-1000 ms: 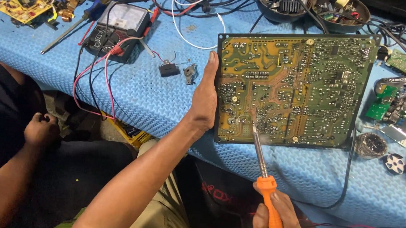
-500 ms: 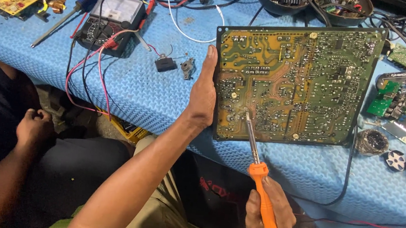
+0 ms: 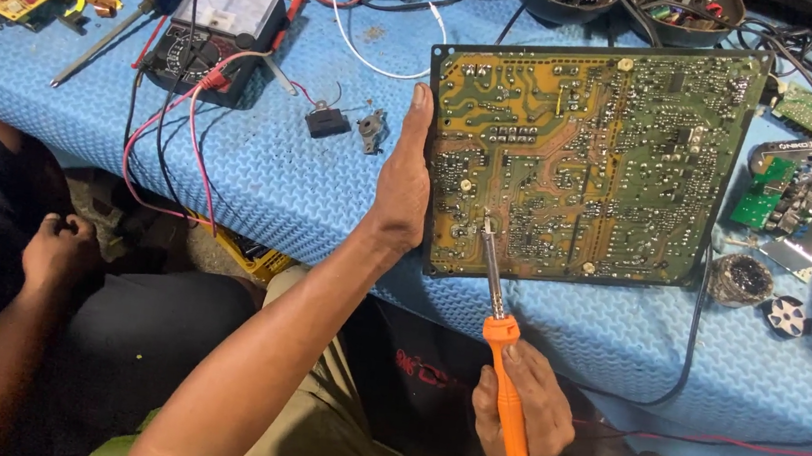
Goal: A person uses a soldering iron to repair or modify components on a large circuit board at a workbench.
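Head view: left hand [image 3: 402, 185] clamped on left edge of big circuit board [image 3: 589, 157], propped tilted on blue worktop [image 3: 261, 173]. Right hand [image 3: 519, 411] wrapped around orange-handled soldering iron [image 3: 497, 323], tip touching board's lower-middle solder side. Best kept steady: brace board, land tip on one joint only, avoid bridging neighbouring pads. Another person's fist [image 3: 57, 247] sits lower left.
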